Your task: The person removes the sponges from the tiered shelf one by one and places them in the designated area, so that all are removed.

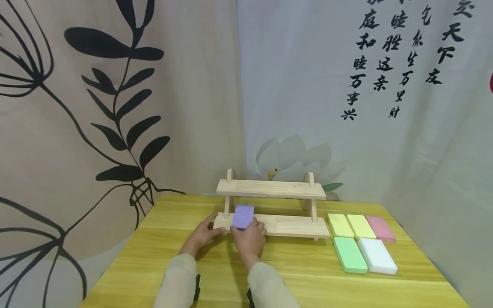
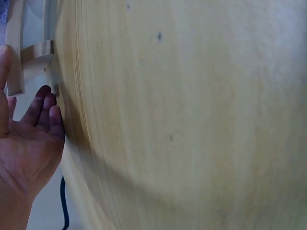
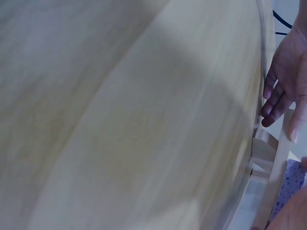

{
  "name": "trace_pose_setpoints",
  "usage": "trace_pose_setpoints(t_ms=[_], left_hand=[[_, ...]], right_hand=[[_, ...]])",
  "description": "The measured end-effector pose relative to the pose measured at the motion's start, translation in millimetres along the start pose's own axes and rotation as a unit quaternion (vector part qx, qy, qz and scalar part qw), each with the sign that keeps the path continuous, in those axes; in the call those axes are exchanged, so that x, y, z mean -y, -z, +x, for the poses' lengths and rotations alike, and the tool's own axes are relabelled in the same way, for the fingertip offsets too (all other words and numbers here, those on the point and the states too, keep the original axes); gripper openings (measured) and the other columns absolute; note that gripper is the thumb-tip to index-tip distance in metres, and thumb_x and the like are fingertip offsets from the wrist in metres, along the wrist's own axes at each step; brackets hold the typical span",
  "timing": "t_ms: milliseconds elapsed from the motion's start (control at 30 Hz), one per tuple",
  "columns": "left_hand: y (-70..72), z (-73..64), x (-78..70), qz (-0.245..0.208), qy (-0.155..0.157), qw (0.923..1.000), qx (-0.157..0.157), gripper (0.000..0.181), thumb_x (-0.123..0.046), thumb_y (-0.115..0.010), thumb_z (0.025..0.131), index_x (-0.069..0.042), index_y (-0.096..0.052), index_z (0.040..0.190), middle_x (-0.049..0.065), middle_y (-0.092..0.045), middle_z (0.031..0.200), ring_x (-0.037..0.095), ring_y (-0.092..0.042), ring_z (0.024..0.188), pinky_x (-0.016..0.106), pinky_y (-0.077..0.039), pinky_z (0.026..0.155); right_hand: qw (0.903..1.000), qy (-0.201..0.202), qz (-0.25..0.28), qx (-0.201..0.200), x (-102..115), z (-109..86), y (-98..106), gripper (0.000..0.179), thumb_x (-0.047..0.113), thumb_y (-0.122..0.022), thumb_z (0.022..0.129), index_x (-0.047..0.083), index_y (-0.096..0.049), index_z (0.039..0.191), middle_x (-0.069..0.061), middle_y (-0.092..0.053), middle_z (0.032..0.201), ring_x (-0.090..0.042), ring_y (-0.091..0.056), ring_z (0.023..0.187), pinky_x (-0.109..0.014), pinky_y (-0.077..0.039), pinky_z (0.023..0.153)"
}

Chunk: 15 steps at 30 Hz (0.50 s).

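Note:
A purple sponge (image 1: 243,216) is at the left part of the lower board of a two-tier wooden rack (image 1: 286,225). My right hand (image 1: 250,240) pinches its near edge, thumb on the left and fingers on the right. Beside the rack's left end is my left hand (image 1: 205,236), its thumb near the board's front edge and its fingers reaching along the end. The left wrist view shows the fingers of that left hand (image 2: 31,139) extended and holding nothing. Only part of the sponge (image 3: 290,184) appears in the right wrist view, partly hidden by the right hand (image 3: 291,213).
Right of the rack, several sponges lie on the wooden table (image 1: 304,267): two yellow ones, the left (image 1: 340,225) and the right (image 1: 361,226), a pink one (image 1: 380,229), a green one (image 1: 350,255) and a white one (image 1: 377,256). A printed curtain (image 1: 200,107) hangs behind the table.

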State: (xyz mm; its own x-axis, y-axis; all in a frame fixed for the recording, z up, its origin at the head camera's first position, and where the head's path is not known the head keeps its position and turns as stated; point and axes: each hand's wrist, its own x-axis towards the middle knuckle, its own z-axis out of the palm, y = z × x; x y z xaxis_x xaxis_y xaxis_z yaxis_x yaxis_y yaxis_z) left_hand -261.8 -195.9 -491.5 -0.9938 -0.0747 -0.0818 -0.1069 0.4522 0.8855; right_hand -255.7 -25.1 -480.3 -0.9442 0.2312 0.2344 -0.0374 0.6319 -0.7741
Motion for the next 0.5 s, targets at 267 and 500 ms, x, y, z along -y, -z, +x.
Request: trace_pose_setpoints(t_ms=[267, 500], left_hand=[[-2.1, 0.3, -1.8, 0.004, 0.004, 1.0000, 0.000, 0.084, -0.038, -0.073, 0.091, -0.012, -0.028, 0.157, 0.034, -0.044, 0.143, 0.046, -0.047, 0.128, 0.060, -0.037, 0.105], [-1.0, 2.4, 1.4, 0.008, 0.007, 0.9999, -0.005, 0.085, -0.040, -0.074, 0.090, -0.014, -0.029, 0.157, 0.032, -0.046, 0.142, 0.044, -0.049, 0.127, 0.060, -0.038, 0.104]], right_hand=[[0.9992, 0.001, 0.020, 0.033, -3, 1.6, 11, 0.080, 0.037, -0.084, 0.069, -0.005, -0.055, 0.131, -0.017, -0.055, 0.110, -0.032, -0.051, 0.100, -0.053, -0.046, 0.087], [0.9981, 0.008, 0.037, 0.048, -5, 3.3, 19, 0.080, 0.036, -0.084, 0.069, -0.006, -0.055, 0.131, -0.019, -0.055, 0.110, -0.032, -0.051, 0.098, -0.051, -0.047, 0.085]])
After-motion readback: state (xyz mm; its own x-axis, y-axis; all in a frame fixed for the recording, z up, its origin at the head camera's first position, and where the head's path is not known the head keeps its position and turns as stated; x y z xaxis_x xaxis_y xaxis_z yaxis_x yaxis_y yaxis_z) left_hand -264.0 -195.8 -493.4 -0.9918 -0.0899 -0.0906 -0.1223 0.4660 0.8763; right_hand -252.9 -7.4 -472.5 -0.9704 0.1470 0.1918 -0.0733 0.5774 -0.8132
